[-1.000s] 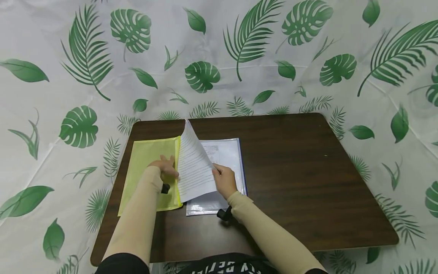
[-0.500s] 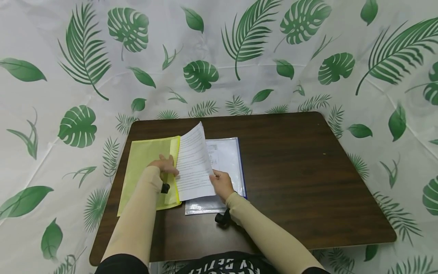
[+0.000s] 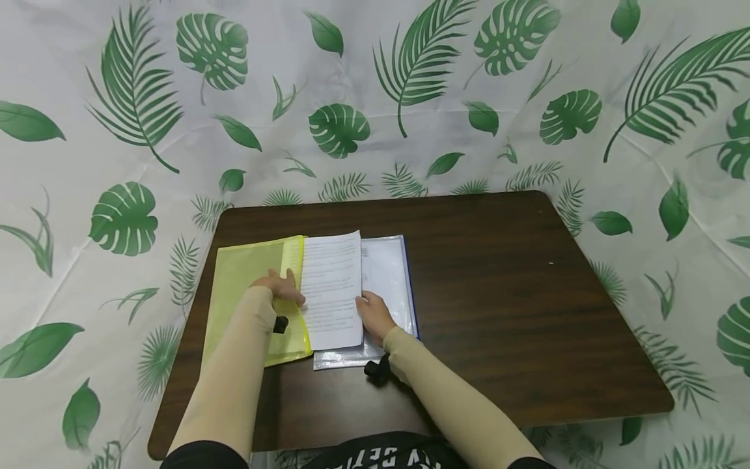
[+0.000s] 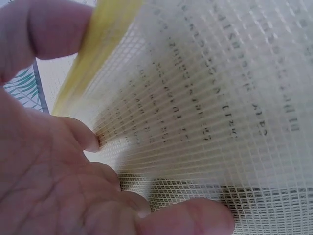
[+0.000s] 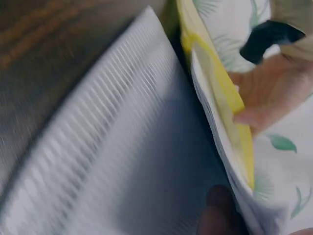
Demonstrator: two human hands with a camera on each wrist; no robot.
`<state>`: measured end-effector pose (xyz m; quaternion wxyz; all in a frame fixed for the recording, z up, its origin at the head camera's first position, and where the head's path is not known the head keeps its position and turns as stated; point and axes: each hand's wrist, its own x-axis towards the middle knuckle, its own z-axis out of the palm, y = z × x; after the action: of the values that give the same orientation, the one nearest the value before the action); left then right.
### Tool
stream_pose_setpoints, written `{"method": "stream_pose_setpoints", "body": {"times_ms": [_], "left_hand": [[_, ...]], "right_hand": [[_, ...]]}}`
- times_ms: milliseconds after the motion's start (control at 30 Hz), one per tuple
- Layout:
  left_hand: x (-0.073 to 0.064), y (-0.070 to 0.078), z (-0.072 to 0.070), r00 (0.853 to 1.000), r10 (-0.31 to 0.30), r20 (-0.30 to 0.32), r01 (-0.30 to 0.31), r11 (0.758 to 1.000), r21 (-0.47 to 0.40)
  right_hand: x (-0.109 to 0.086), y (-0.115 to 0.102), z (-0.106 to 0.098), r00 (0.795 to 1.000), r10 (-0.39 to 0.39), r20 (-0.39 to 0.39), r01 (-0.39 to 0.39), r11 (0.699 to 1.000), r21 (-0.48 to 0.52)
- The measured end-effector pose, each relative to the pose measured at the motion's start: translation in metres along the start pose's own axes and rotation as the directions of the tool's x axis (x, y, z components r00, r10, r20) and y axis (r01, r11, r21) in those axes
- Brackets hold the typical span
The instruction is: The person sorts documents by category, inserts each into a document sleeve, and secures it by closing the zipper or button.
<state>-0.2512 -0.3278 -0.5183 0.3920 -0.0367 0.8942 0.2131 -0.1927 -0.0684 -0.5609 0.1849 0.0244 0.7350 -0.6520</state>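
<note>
A yellow mesh document pouch (image 3: 237,296) lies at the left of the table, its right-hand edge lifted in the right wrist view. My left hand (image 3: 278,286) is on that edge: the thumb is hooked at the yellow border (image 4: 105,41), and the other fingers spread over the mesh. Printed paper sheets (image 3: 331,286) stand partly inside the pouch, their text showing through the mesh in the left wrist view. With thumb and fingers, my right hand (image 3: 375,316) pinches the sheets' right edge. Several page edges (image 5: 210,105) show in the right wrist view.
Under the sheets lies a clear mesh document pouch (image 3: 387,267) with a blue border along its right side. Both pouches are on a dark brown wooden table (image 3: 498,312). Behind it hangs a white cloth (image 3: 422,150) printed with green leaves.
The sheets, raised and curled before, have come down flatter and squarer beside the yellow pouch. My right hand has shifted slightly left and down with them; my left hand stays on the pouch edge.
</note>
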Motion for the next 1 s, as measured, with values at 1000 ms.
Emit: {"method": "stream_pose_setpoints", "body": {"times_ms": [1000], "left_hand": [[0.001, 0.009, 0.001, 0.998, 0.016, 0.054, -0.010, 0.995, -0.103]], "right_hand": [[0.010, 0.001, 0.007, 1.000, -0.017, 0.019, 0.018, 1.000, -0.025]]}}
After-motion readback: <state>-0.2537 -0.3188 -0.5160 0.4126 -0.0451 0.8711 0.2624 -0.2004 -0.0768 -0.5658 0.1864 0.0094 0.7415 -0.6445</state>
